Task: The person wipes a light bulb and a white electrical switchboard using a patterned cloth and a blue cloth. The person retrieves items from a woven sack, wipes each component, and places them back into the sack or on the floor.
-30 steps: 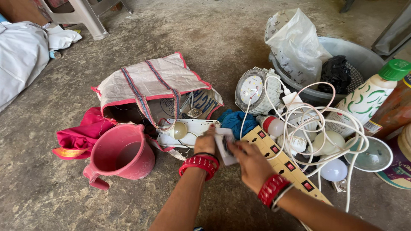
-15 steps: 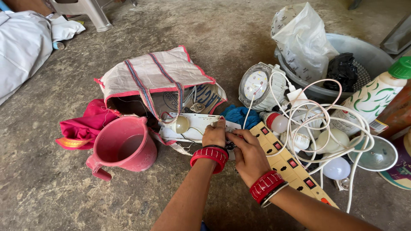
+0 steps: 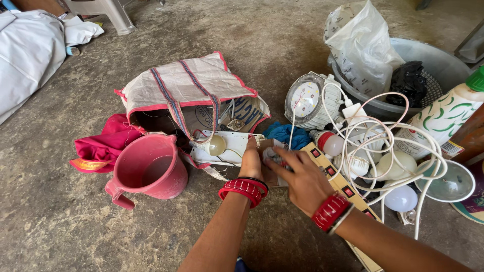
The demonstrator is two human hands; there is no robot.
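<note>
1. The pink jug [image 3: 148,171] stands on the concrete floor [image 3: 60,231], just where it stood before.
2. The left hand [image 3: 251,162] has slid forward and now presses flat on the white light fitting [image 3: 224,146].
3. The right hand [image 3: 297,176] has closed in, fingers pinching a small part [image 3: 271,154] beside the tan power strip [image 3: 335,181].

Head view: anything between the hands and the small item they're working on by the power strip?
Nothing visible. The left hand and right hand both already touch the small item, which lies beside the power strip. The white cable tangle lies further right.
</note>
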